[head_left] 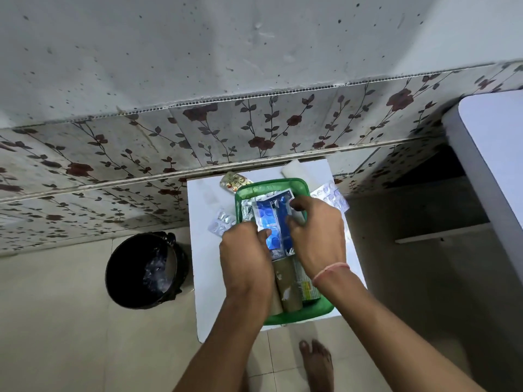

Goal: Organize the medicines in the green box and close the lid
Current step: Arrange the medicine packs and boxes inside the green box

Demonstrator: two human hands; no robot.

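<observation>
A green box (271,185) stands open on a small white table (209,267). Blue blister strips (267,219) lie on top of silver strips inside it. My left hand (244,253) pinches the near left edge of the blue strips, and my right hand (317,230) grips their right side over the box. Brown packets (285,287) and a green-printed carton (307,290) fill the near end of the box. Loose strips lie on the table: a silver one (222,220) to the left, an orange one (235,181) behind, another silver one (332,195) to the right. No lid is visible.
A white roll (294,168) lies at the table's far edge against the flowered wall tiles. A black bin (144,268) stands on the floor to the left. A white surface (492,154) juts in at the right. My bare foot (317,363) is below the table.
</observation>
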